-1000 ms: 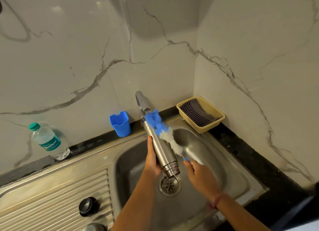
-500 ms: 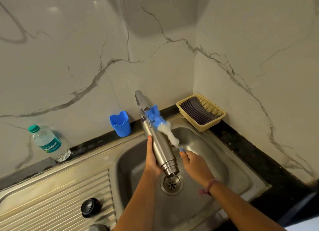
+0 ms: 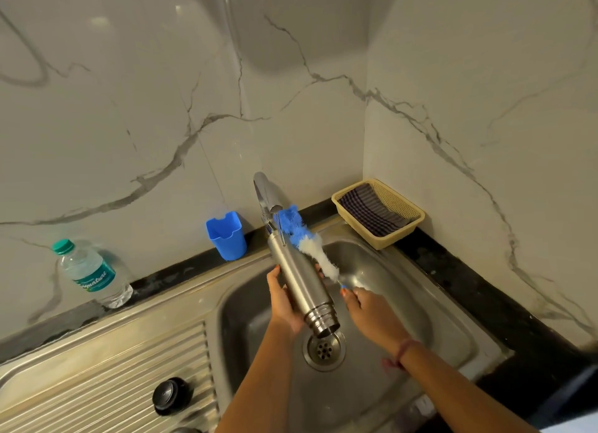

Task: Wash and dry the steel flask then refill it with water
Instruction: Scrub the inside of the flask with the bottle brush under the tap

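Scrubbing of the steel flask (image 3: 299, 280), shown over the sink (image 3: 453, 306). The flask is held slanted above the basin, its open threaded mouth pointing down toward the drain (image 3: 324, 349) and its base raised under the tap (image 3: 267, 193). It is gripped around the middle by the left hand (image 3: 284, 300), with thumb and fingers curled about the body. The handle of a bottle brush (image 3: 307, 241) is pinched by the right hand (image 3: 372, 316), and the blue and white bristles are laid along the flask's right side, up near its base. Compared with a second earlier, the brush has been drawn upward along the outer wall, so the exterior is judged to be under cleaning, with rinsing, drying and refilling not yet done. A thin stream from the tap appears to fall on the base. A striped cloth (image 3: 372, 211) lies in a basket (image 3: 414, 216) at the sink's back right corner; a water bottle (image 3: 92, 275) stands at the back left of the worktop.
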Available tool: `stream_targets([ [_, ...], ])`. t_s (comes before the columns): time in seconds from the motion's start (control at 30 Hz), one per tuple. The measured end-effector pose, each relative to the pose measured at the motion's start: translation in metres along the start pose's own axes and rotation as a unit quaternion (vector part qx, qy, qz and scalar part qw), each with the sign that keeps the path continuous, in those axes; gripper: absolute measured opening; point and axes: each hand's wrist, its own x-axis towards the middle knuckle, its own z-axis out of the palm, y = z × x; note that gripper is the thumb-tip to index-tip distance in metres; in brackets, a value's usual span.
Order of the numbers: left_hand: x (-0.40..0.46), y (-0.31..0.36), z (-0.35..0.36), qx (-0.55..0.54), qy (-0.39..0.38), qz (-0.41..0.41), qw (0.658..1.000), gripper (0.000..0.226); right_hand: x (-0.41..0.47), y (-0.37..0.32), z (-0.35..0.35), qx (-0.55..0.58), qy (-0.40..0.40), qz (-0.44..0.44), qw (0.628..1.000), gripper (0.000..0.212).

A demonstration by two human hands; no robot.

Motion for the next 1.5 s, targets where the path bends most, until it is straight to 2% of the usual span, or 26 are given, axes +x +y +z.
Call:
stream_targets([
  [0.17,0.006,0.011,-0.004,0.006,-0.024,-0.006,1.000,0.075,-0.071,0.029,0.012,0.030,0.007,-0.038,0.999,0.035],
  [0.3,0.002,0.010,-0.004,0.032,-0.035,0.008,0.999,0.064,-0.057,0.029,0.013,0.042,0.018,-0.022,0.999,0.037],
  [0.5,0.010,0.008,0.001,0.060,-0.009,0.055,0.997,0.077,-0.014,0.007,0.003,0.011,0.020,-0.032,0.999,0.040],
  [0.6,0.013,0.016,0.000,0.036,-0.017,0.072,0.997,0.075,-0.044,0.037,0.003,0.020,0.024,-0.047,0.998,0.033],
  [0.73,0.019,0.023,-0.001,0.040,0.023,0.048,0.998,0.086,-0.067,0.073,-0.002,0.047,-0.019,-0.019,0.999,0.030],
  [0.8,0.019,0.020,0.002,0.036,0.008,0.045,0.998,0.092,-0.057,0.064,-0.004,0.034,-0.012,-0.031,0.999,0.032],
  [0.9,0.012,0.013,0.013,0.040,-0.008,0.049,0.998,0.080,-0.028,0.029,-0.006,0.025,0.013,-0.062,0.998,0.035],
  [1.0,0.009,0.007,0.017,0.077,-0.015,0.060,0.995,0.081,-0.002,0.004,-0.007,0.022,0.020,-0.062,0.998,0.038],
  [1.17,0.010,0.014,0.008,0.073,-0.023,0.085,0.993,0.066,-0.044,0.033,-0.008,0.012,0.019,-0.060,0.998,0.040],
  [1.3,0.010,0.018,0.005,0.038,-0.002,0.066,0.997,0.070,-0.090,0.068,-0.012,0.013,-0.029,-0.015,0.999,0.042],
  [1.37,0.009,0.014,0.008,0.029,-0.009,0.054,0.998,0.073,-0.081,0.065,-0.012,0.007,-0.017,-0.026,0.999,0.048],
  [1.5,0.006,0.004,0.014,0.064,0.003,0.040,0.997,0.079,-0.028,0.022,-0.007,-0.013,0.035,-0.059,0.998,0.038],
])
